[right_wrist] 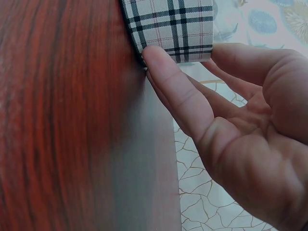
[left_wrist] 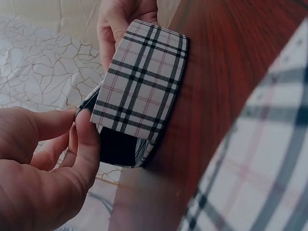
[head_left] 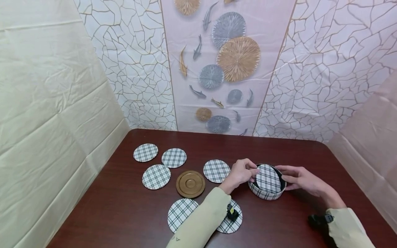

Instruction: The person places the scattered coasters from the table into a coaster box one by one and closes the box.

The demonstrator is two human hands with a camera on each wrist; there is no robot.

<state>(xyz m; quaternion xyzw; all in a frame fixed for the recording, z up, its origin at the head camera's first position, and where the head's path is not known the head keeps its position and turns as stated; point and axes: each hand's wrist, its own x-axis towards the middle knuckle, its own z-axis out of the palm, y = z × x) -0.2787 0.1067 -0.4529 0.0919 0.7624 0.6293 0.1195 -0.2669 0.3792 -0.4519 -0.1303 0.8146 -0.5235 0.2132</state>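
Observation:
A round plaid coaster holder [head_left: 266, 194] stands on the right half of the table, its dark inside showing. A plaid coaster [head_left: 268, 178] sits tilted within its rim. My left hand [head_left: 240, 174] is at the holder's left side, and its thumb and fingertips pinch the coaster's edge; the left wrist view shows that edge above the holder's wall [left_wrist: 139, 79]. From the right, my right hand [head_left: 305, 181] holds the holder, one finger [right_wrist: 178, 89] lying along the plaid side near the table.
On the left lie loose plaid coasters, among them a far one [head_left: 145, 153] and a near one [head_left: 182, 214] beside my left sleeve. Another coaster [head_left: 232, 225] is partly under the left forearm. A round brown wooden lid-like disc [head_left: 190, 184] lies between them. Patterned cloth walls border the table [head_left: 118, 210].

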